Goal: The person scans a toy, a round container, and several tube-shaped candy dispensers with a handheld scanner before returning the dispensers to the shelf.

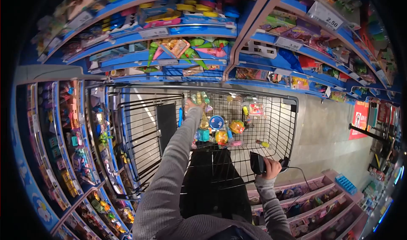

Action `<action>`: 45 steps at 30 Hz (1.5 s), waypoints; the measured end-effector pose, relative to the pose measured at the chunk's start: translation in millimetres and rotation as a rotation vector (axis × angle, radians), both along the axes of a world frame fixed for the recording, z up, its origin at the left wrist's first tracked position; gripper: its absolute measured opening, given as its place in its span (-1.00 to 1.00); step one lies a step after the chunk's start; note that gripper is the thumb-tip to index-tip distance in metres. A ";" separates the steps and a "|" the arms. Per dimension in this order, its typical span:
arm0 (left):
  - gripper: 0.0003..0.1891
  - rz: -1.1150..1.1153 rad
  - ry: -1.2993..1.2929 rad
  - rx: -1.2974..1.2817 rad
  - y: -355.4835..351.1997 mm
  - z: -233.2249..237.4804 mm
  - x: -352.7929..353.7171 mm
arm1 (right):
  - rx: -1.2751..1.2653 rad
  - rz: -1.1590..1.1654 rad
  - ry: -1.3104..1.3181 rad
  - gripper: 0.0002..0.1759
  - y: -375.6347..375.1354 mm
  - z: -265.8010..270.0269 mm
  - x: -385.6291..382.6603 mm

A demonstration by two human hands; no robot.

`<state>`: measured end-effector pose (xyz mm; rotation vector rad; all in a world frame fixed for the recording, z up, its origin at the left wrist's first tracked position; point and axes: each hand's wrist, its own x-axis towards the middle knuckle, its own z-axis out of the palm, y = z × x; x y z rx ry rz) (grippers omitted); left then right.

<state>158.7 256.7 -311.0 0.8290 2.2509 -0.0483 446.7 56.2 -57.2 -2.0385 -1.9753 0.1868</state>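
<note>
My left hand (194,105) reaches into the far left part of a black wire shopping cart (292,125). It is beside small green and yellowish items (205,97); its fingers are too small and partly hidden to show a grip. My right hand (272,167), near the cart's near right side, is closed around a black handheld device (257,163) with a thin cord. Inside the cart lie a round blue item (216,122), an orange-and-green package (236,127), a yellow-orange package (221,137), a teal item (204,135) and a small yellow-green item (263,144).
Blue shelves (186,30) of colourful packaged goods with price tags run along the far side. More blue racks (57,138) stand at left. A pink tiered shelf (313,210) is at the near right, with a blue basket (346,184) on it. Tiled floor (318,142) shows right of the cart.
</note>
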 end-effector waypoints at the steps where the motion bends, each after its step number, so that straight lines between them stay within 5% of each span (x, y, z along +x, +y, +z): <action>1: 0.10 0.063 -0.076 -0.124 15.3 4.3 4.0 | -0.029 0.009 -0.002 -0.57 -0.2 -1.1 1.8; 8: 0.15 0.121 0.052 -0.367 46.0 -36.9 27.2 | -0.036 0.022 0.002 -0.62 1.0 -7.1 2.8; 14: 0.09 -0.043 0.036 -0.508 50.7 -48.3 29.1 | -0.031 0.006 -0.003 -0.64 3.8 -7.9 -1.3; 17: 0.06 -0.039 0.156 -0.300 40.8 -54.7 30.9 | -0.055 0.007 -0.012 -0.66 8.1 -4.6 -5.5; 20: -0.07 -0.069 0.015 -0.180 28.4 -52.3 25.4 | -0.064 0.006 -0.007 -0.67 8.4 -4.0 -7.5; 21: -0.13 -0.300 0.125 -0.225 25.5 -52.9 26.8 | -0.059 0.007 -0.011 -0.67 7.5 -4.4 -7.5; 24: -0.26 -0.332 0.050 -0.313 36.7 -6.5 27.0 | -0.053 0.028 0.015 -0.63 6.5 -5.9 -9.4; 30: -0.13 -0.192 -0.105 -0.123 22.3 -18.7 -1.3 | -0.015 0.012 0.031 -0.63 10.8 -2.2 -15.7; 35: -0.38 0.034 -0.379 0.168 -21.5 13.8 -5.5 | 0.006 0.025 0.026 -0.61 4.3 -7.8 -11.6; 36: -0.38 0.039 -0.372 0.190 -56.6 -95.3 -25.0 | 0.009 0.032 0.015 -0.60 4.2 -7.1 -11.3; 37: -0.46 0.323 -0.724 0.266 -90.3 -186.5 -29.7 | 0.009 0.030 0.018 -0.59 5.3 -5.2 -12.7; 38: -0.46 0.325 -0.718 0.296 -94.9 -83.8 -27.2 | 0.033 0.043 0.028 -0.59 4.5 -3.7 -14.1; 39: -0.52 -0.005 -0.673 0.132 -72.0 51.3 -5.5 | 0.033 0.028 0.023 -0.59 3.8 -3.6 -14.2; 40: -0.51 -0.169 -0.516 0.386 -131.2 -71.2 -21.8 | 0.038 0.018 0.021 -0.60 4.3 -4.2 -15.3; 41: -0.43 0.388 -0.959 0.292 -125.8 3.2 -9.0 | 0.030 0.012 0.034 -0.60 2.2 -4.8 -15.3; 42: -0.39 0.089 -0.720 0.403 -148.5 -7.5 -9.9 | 0.067 0.038 0.050 -0.60 2.2 -4.6 -16.5; 43: -0.41 -0.044 -0.521 0.156 -168.6 -33.6 -14.6 | 0.062 0.028 0.061 -0.59 2.7 -3.7 -17.2; 44: -0.44 0.012 -0.525 0.304 -174.9 0.9 -5.0 | 0.056 0.018 0.071 -0.58 1.4 -2.5 -17.5; 45: -0.47 0.249 -0.748 0.446 -191.8 -15.2 -0.1 | 0.071 0.035 0.053 -0.57 -3.6 -10.1 -14.5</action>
